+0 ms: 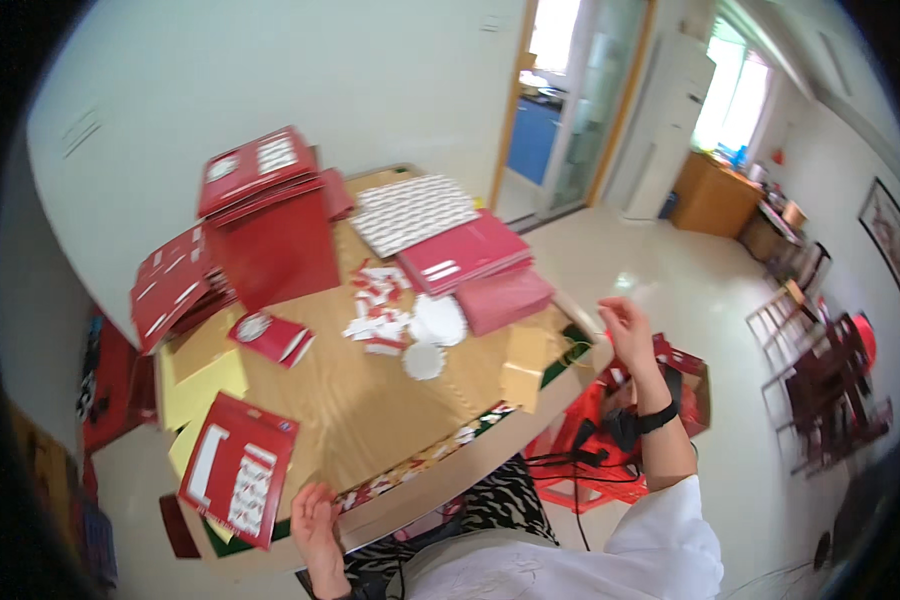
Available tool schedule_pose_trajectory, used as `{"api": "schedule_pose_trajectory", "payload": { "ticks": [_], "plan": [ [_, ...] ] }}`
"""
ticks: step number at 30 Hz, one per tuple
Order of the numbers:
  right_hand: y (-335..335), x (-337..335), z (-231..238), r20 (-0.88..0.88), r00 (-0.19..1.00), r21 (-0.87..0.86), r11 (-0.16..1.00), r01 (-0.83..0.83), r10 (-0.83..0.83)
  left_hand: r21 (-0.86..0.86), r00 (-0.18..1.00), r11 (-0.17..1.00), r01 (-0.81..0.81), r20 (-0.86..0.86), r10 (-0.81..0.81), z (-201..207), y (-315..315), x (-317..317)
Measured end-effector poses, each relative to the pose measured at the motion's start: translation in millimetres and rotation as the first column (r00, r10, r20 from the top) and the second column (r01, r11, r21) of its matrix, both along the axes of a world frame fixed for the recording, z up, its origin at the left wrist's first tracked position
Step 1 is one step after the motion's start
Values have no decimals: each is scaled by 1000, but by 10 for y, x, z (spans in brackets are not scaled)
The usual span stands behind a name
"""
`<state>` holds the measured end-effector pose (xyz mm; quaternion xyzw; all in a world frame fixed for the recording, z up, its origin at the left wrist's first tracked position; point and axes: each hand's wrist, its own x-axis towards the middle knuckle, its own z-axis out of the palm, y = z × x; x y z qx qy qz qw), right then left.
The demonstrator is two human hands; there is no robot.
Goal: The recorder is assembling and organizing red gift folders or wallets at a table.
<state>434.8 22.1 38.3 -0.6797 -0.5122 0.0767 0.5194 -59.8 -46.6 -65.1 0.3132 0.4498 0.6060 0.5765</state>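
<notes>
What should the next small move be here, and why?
Probably the left hand should reach left for the red printed piece: it lies beside that hand, which appears empty, while the right hand is raised by the right edge of the table.

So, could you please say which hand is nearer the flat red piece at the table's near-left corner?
Left. The left hand is just right of the red piece; the right hand is farther, beside the table's right end.

Left-hand grip (316, 520) near red card (236, 470), right-hand grip (626, 328) beside table corner (602, 353)
</notes>
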Motion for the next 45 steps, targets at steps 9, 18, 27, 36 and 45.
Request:
{"api": "schedule_pose_trajectory", "payload": {
  "ticks": [9, 18, 27, 36, 45],
  "plan": [
    [-1837, 2637, -1789, 137, 665, -314, 605, 732, -734, -30, 1000, 1000, -2, -22, 1, 94, -45, 49],
    [-1652, 1925, -1538, -552, 502, -543, 744, 390, -666, -22, 997, 1000, -10, -78, 8, 179, -97, 66],
    [-1913, 1855, -1334, -928, 325, -50, 926, 375, -182, -40, 997, 999, 2, -76, -5, 118, -42, 90],
    [-1907, 1660, -1357, -954, 184, 278, 931, 237, 237, -43, 999, 999, 3, -45, -4, 56, -35, 84],
    [-1858, 1966, -1399, -991, 130, 60, 991, 124, 43, -52, 998, 999, 4, -70, -8, 111, -43, 108]
  ]
}}
